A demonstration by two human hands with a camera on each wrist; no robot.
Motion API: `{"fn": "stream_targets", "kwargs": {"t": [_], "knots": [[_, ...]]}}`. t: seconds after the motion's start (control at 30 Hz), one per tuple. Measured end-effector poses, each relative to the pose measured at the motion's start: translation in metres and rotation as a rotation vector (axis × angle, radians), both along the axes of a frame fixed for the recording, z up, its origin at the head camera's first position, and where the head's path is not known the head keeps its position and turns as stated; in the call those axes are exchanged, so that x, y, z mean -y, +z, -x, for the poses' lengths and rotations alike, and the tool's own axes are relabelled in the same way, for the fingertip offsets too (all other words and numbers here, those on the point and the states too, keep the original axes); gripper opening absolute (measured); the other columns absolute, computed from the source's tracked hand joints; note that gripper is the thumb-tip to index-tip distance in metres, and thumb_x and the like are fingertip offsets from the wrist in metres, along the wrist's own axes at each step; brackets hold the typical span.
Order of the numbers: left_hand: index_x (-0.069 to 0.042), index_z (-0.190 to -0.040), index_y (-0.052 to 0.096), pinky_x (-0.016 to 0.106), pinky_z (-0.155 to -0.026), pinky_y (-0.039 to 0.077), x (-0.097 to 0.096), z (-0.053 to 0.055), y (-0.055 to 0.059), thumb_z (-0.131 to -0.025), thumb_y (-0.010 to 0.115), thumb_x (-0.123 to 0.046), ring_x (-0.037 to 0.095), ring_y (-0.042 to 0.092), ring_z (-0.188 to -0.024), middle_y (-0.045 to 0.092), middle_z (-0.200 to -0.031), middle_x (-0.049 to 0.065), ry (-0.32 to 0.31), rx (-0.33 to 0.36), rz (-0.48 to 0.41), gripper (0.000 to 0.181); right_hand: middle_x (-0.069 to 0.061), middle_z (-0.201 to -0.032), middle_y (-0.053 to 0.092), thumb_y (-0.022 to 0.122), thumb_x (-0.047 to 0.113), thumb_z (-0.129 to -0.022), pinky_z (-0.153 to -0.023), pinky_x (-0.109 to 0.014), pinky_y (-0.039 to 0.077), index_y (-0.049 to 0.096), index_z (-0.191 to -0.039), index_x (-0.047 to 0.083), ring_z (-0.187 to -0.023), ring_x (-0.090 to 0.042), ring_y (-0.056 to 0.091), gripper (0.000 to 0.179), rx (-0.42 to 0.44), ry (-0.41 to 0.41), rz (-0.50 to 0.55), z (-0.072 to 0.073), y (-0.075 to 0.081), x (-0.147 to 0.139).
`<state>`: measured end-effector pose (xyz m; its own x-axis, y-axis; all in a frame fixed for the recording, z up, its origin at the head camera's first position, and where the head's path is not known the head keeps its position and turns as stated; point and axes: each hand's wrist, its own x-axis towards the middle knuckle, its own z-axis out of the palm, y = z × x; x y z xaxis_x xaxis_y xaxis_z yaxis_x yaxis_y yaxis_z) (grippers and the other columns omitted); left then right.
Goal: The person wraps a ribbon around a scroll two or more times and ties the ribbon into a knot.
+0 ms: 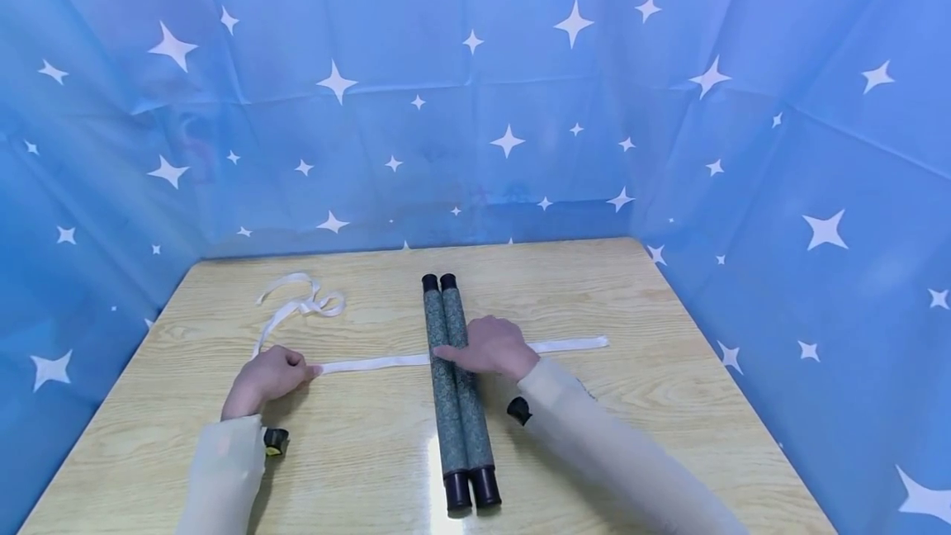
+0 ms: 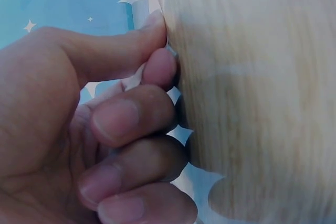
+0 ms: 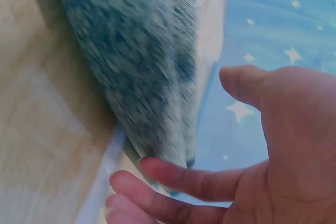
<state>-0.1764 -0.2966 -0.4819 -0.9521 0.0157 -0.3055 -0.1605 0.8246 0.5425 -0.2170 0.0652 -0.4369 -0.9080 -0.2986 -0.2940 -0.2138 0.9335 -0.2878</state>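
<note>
Two green rolls (image 1: 453, 411) lie side by side on the table (image 1: 357, 469), near its middle. They point from the front of the table to the back, with a small lean. Each one has a dark cap at both ends. A white ribbon (image 1: 375, 363) runs flat on the wood and goes under the rolls. One end sticks out on the right side of them. The other part goes left to the person's hand, and the rest of it lies in loose curls at the back left of the table.

The left hand (image 1: 273, 371) pinches the ribbon, with the thumb and first finger pressed together on it. The other fingers are curled in next to them. This hand is well apart from the rolls.

The right hand (image 1: 496, 347) is at the right side of the rolls, near their middle. Its thumb reaches across over them. The fingers are stretched out, and the thumb is apart from them. It is hard to tell if the fingertips touch the rolls.

The person has pale long sleeves (image 1: 609, 444). A small black thing (image 1: 276, 441) shows at the left wrist, and another one shows by the right. Behind and beside the table hangs a blue cloth (image 1: 416, 23) with white stars.
</note>
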Motion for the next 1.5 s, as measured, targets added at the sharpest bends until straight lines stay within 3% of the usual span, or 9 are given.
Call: {"fn": "stream_targets", "kwargs": {"t": [0.1, 0.2, 0.27, 0.33, 0.47, 0.8, 1.03, 1.27, 1.5], "knots": [[-0.016, -0.061, 0.049, 0.030, -0.057, 0.032, 0.001, -0.001, -0.002, -0.101, 0.063, -0.038, 0.016, 0.036, -0.054, 0.044, -0.057, -0.003, 0.001, -0.003, -0.001, 0.047, 0.002, -0.063, 0.053, 0.058, 0.066, -0.095, -0.057, -0.033, 0.044, 0.067, -0.087, 0.009, -0.055, -0.015, 0.048, 0.059, 0.017, 0.061, 0.105, 0.007, 0.007, -0.017], [-0.016, -0.061, 0.048, 0.030, -0.057, 0.032, 0.001, -0.001, -0.003, -0.100, 0.063, -0.038, 0.016, 0.035, -0.054, 0.042, -0.057, -0.003, 0.004, -0.011, -0.002, 0.047, -0.008, -0.097, 0.072, 0.063, 0.055, -0.097, -0.080, -0.041, 0.055, 0.066, -0.123, 0.003, -0.083, -0.022, 0.067, 0.058, 0.023, 0.156, 0.181, 0.016, 0.012, -0.037], [-0.017, -0.061, 0.048, 0.030, -0.057, 0.032, 0.001, -0.001, -0.004, -0.100, 0.063, -0.038, 0.016, 0.035, -0.054, 0.042, -0.057, -0.004, 0.006, -0.012, -0.002, 0.048, -0.015, -0.123, 0.070, 0.066, 0.048, -0.097, -0.097, -0.047, 0.053, 0.059, -0.137, 0.002, -0.109, -0.030, 0.068, 0.062, 0.020, 0.222, 0.210, 0.021, 0.012, -0.050], [-0.017, -0.060, 0.048, 0.030, -0.057, 0.031, 0.001, -0.001, -0.004, -0.100, 0.063, -0.039, 0.016, 0.035, -0.054, 0.042, -0.056, -0.004, 0.009, -0.012, -0.001, 0.048, -0.016, -0.142, 0.061, 0.071, 0.043, -0.095, -0.110, -0.051, 0.047, 0.055, -0.143, 0.003, -0.130, -0.034, 0.059, 0.065, 0.001, 0.254, 0.225, 0.025, 0.009, -0.065], [-0.017, -0.060, 0.048, 0.030, -0.056, 0.032, 0.001, -0.001, -0.004, -0.100, 0.063, -0.039, 0.016, 0.037, -0.054, 0.043, -0.057, -0.004, 0.017, -0.016, -0.001, 0.048, -0.017, -0.151, 0.054, 0.081, 0.035, -0.088, -0.116, -0.054, 0.041, 0.050, -0.148, 0.005, -0.140, -0.038, 0.050, 0.074, -0.048, 0.272, 0.212, 0.030, -0.002, -0.092], [-0.015, -0.063, 0.052, 0.030, -0.058, 0.030, 0.002, -0.001, -0.004, -0.101, 0.062, -0.039, 0.016, 0.032, -0.055, 0.044, -0.058, -0.003, -0.005, -0.021, -0.012, 0.046, -0.011, -0.140, 0.060, 0.085, 0.026, -0.085, -0.111, -0.051, 0.046, 0.056, -0.144, 0.009, -0.131, -0.033, 0.055, 0.068, -0.151, 0.168, 0.233, 0.027, -0.038, -0.134], [-0.016, -0.061, 0.049, 0.030, -0.058, 0.031, 0.001, -0.001, -0.002, -0.100, 0.064, -0.039, 0.016, 0.035, -0.055, 0.042, -0.058, -0.003, 0.010, -0.023, -0.015, 0.047, -0.007, -0.109, 0.064, 0.085, 0.024, -0.086, -0.091, -0.043, 0.051, 0.067, -0.126, 0.004, -0.101, -0.023, 0.057, 0.048, -0.252, 0.185, 0.208, 0.028, -0.044, -0.134], [-0.015, -0.063, 0.053, 0.030, -0.058, 0.031, 0.001, -0.003, 0.000, -0.100, 0.064, -0.038, 0.017, 0.035, -0.055, 0.043, -0.059, -0.003, 0.015, -0.020, -0.025, 0.045, 0.002, -0.085, 0.064, 0.082, 0.017, -0.088, -0.079, -0.035, 0.048, 0.069, -0.105, 0.009, -0.078, -0.014, 0.054, 0.024, -0.159, 0.102, 0.232, 0.025, -0.041, -0.125], [-0.014, -0.066, 0.056, 0.031, -0.058, 0.033, 0.001, -0.004, -0.003, -0.100, 0.064, -0.039, 0.017, 0.039, -0.057, 0.051, -0.062, -0.002, 0.008, -0.023, -0.034, 0.043, 0.004, -0.074, 0.059, 0.078, 0.016, -0.091, -0.063, -0.027, 0.042, 0.070, -0.094, 0.015, -0.064, -0.012, 0.048, 0.009, -0.064, 0.123, 0.269, 0.022, -0.042, -0.127]]}}
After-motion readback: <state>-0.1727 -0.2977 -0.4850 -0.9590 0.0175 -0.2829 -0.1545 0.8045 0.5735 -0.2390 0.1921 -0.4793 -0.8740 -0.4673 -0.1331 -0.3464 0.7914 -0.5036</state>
